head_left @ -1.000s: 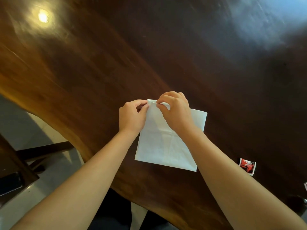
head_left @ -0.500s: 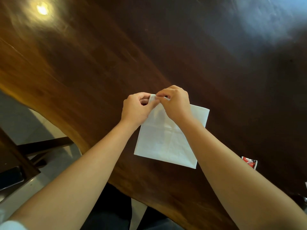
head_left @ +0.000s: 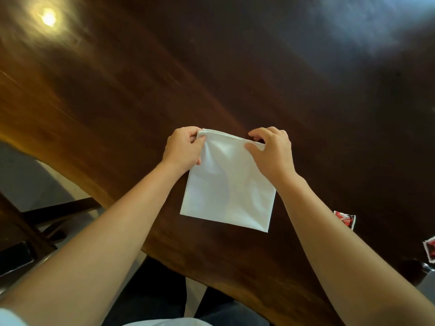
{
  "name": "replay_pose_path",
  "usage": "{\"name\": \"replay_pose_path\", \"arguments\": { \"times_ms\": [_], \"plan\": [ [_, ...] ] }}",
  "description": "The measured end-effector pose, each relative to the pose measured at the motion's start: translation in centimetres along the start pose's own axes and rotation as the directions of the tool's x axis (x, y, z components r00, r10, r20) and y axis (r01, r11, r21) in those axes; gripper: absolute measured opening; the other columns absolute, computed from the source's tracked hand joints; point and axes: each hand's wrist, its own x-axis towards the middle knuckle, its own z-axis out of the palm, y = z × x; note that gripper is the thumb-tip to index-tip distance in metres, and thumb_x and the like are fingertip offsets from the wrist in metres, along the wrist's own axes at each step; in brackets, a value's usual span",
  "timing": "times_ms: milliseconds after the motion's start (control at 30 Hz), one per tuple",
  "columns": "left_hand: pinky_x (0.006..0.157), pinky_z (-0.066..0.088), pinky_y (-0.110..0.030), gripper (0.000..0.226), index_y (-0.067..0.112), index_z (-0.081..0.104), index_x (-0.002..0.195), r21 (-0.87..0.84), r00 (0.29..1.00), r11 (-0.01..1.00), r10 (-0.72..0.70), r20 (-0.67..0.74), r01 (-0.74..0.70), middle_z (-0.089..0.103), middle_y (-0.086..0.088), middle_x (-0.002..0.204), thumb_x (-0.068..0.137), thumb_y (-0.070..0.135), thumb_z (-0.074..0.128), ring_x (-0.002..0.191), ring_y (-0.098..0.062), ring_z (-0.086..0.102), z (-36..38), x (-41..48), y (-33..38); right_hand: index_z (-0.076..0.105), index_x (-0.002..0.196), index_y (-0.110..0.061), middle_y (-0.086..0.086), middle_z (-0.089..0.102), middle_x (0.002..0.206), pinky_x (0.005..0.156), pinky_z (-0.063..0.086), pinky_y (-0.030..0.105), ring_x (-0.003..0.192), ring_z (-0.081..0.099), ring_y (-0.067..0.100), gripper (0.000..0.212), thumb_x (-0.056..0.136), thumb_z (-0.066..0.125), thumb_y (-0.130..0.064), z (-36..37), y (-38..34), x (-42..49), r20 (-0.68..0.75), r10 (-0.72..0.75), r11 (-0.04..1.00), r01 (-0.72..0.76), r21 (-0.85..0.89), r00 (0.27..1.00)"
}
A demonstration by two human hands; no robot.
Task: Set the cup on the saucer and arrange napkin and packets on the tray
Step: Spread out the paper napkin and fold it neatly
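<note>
A person's two hands hold a folded white napkin [head_left: 228,191] by its far edge above a dark wooden desk [head_left: 211,78]. The left hand [head_left: 183,147] pinches the napkin's far left corner between thumb and curled fingers; the right hand [head_left: 273,151] pinches the far right corner the same way. Whether the napkin's near edge touches the desk cannot be told. To the right lie a red-and-white packet [head_left: 346,218], partly hidden behind the right forearm, and a second packet [head_left: 429,251] at the picture's edge.
</note>
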Motion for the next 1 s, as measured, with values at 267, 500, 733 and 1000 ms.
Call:
{"name": "replay_pose_path", "arguments": {
  "times_ms": [267, 500, 733, 1000],
  "plan": [
    [0.111, 0.037, -0.040, 0.048, 0.009, 0.047, 0.143, 0.592, 0.822, 0.672, 0.568, -0.026, -0.446, 0.045, -0.015, 0.152, 0.101, 0.033, 0.047, 0.141, -0.033, 0.038, 3.5, -3.0, 0.3, 0.034, 0.151, -0.008, 0.010, 0.034, 0.159, 0.122, 0.015, 0.041, 0.151, 0.017, 0.026, 0.052, 0.103, 0.044, -0.026, 3.4, -0.6, -5.9, -0.143, -0.034, 0.998, 0.025, -0.066, 0.989],
    [0.125, 0.008, -0.050, 0.063, 0.012, 0.003, 0.159, 0.800, 0.830, 0.370, 0.492, 0.262, -0.472, 0.006, -0.013, 0.169, 0.104, 0.039, 0.019, 0.155, -0.031, 0.002, 4.9, -2.5, -4.1, -0.004, 0.157, -0.016, 0.004, -0.005, 0.167, 0.123, -0.004, 0.046, 0.153, -0.013, 0.020, 0.060, 0.106, 0.011, -0.044, 8.7, 0.3, -6.3, 0.022, -0.132, 0.963, 0.134, -0.235, 0.991],
    [0.125, 0.005, -0.048, 0.073, 0.011, 0.004, 0.160, 0.818, 0.834, 0.367, 0.504, 0.226, -0.444, 0.004, -0.012, 0.169, 0.102, 0.052, 0.017, 0.156, -0.029, 0.000, 5.5, -2.2, -4.5, 0.000, 0.159, -0.012, 0.004, -0.002, 0.168, 0.121, 0.000, 0.051, 0.154, -0.005, 0.025, 0.079, 0.099, 0.019, -0.061, 6.6, 6.2, -6.6, -0.108, -0.019, 0.930, -0.022, -0.367, 0.994],
    [0.125, 0.007, -0.050, 0.073, 0.011, 0.005, 0.160, 0.805, 0.833, 0.386, 0.505, 0.225, -0.451, 0.007, -0.015, 0.168, 0.101, 0.052, 0.018, 0.156, -0.030, 0.002, 5.6, -2.3, -4.4, 0.001, 0.159, -0.012, 0.004, -0.003, 0.168, 0.122, -0.003, 0.049, 0.153, -0.006, 0.025, 0.081, 0.098, 0.016, -0.063, 6.4, 6.4, -6.6, -0.104, 0.020, 0.920, -0.059, -0.389, 0.994]
  ]
}}
